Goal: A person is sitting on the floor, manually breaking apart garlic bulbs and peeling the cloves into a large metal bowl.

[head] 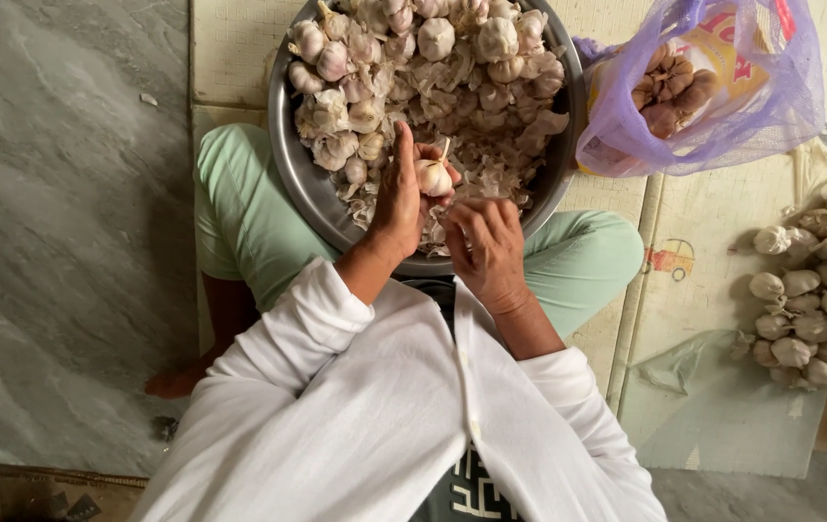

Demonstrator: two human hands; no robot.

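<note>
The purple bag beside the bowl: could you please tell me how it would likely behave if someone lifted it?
The purple bag looks thin and crumpled, so it would probably be floppy and sag around its contents. The brown lumps inside sit loose, so they may shift or spill through the open mouth. It seems light for its size, being only partly filled.

We are seeing one package: a thin purple plastic bag (713, 97) lying on the pale mat (713, 222), just right of the steel bowl (302, 179). It is slumping open toward the bowl, showing brownish peeled cloves (670, 92) and a yellow and red printed wrapper (728, 58) inside. No signs or screens are showing.
</note>
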